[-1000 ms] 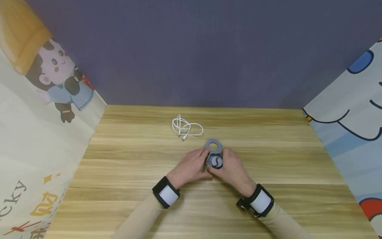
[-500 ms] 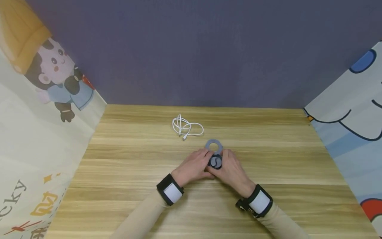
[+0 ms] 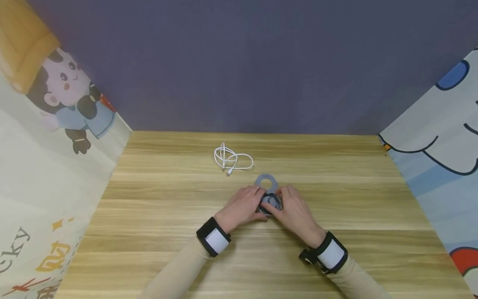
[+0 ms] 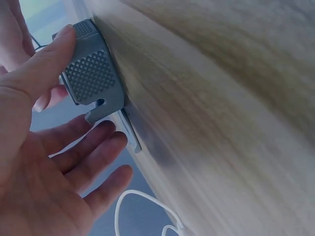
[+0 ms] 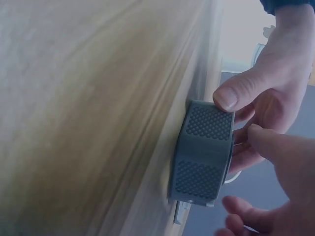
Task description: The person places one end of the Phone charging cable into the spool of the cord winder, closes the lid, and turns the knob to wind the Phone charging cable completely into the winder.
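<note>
a grey case (image 5: 202, 157) sits on the wooden table (image 3: 336, 187), between the person's two hands, just short of the middle of the tabletop as i see it from behind them. bumpy patches cover its sides, and a round disc (image 3: 274, 200) shows on top. a flat grey ring (image 3: 258, 181) lies just past the case, on the side away from the person.

the left hand (image 3: 242, 209) is clamped on the case, thumb pressed to its edge and fingers round the far side. the right hand (image 3: 300, 216) reaches in from the other side, its thumb stretched over the disc and its fingertips near the case's edge. thumb and fingertips stand apart, but i can't tell whether they pinch the disc or only rest over it.

farther back on the table, a white cable (image 3: 244, 168) lies in loose loops, well clear of both hands, its two plugs close together. each wrist wears a black band (image 3: 213, 236) with a white patch, over a pale sleeve (image 3: 175, 270). a plain purple-grey wall (image 3: 246, 66) stands behind, with cartoon-printed panels (image 3: 30, 166) on either side.
</note>
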Demonstrator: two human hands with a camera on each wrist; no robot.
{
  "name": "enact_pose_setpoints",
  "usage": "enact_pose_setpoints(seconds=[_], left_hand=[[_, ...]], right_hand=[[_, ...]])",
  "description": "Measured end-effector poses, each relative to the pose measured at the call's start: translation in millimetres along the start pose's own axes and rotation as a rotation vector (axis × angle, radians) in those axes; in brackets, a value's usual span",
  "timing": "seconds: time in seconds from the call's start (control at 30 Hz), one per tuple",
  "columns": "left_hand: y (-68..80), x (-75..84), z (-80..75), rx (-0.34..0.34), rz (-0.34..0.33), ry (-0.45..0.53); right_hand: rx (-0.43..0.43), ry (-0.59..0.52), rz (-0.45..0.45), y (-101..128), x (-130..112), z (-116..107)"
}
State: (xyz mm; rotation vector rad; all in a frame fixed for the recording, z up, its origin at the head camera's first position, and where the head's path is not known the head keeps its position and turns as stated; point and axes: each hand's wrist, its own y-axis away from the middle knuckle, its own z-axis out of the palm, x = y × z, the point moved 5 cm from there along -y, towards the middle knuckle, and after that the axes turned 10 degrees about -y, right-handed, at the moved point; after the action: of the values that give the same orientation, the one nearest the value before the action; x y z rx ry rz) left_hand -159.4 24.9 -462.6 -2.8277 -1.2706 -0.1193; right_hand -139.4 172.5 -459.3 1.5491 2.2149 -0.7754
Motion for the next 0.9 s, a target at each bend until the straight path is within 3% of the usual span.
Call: enact_pose_setpoints(seconds=[0.23,0.47,0.9], left_hand=[[-2.0,-6.9,0.7,0.018,-0.018,0.076],[-3.6,-10.4,1.5,0.016,-0.038,0.112],[-2.0,-13.0,2.5,0.0,-0.052,0.124]], right_hand=[[0.077,0.096,-0.104,-2.6,-2.3,-0.2],[0.09,0.2,-0.09,-3.4,-1.7,3.2],[0.063,0.148,-0.107,-5.5,-6.0,6.0]])
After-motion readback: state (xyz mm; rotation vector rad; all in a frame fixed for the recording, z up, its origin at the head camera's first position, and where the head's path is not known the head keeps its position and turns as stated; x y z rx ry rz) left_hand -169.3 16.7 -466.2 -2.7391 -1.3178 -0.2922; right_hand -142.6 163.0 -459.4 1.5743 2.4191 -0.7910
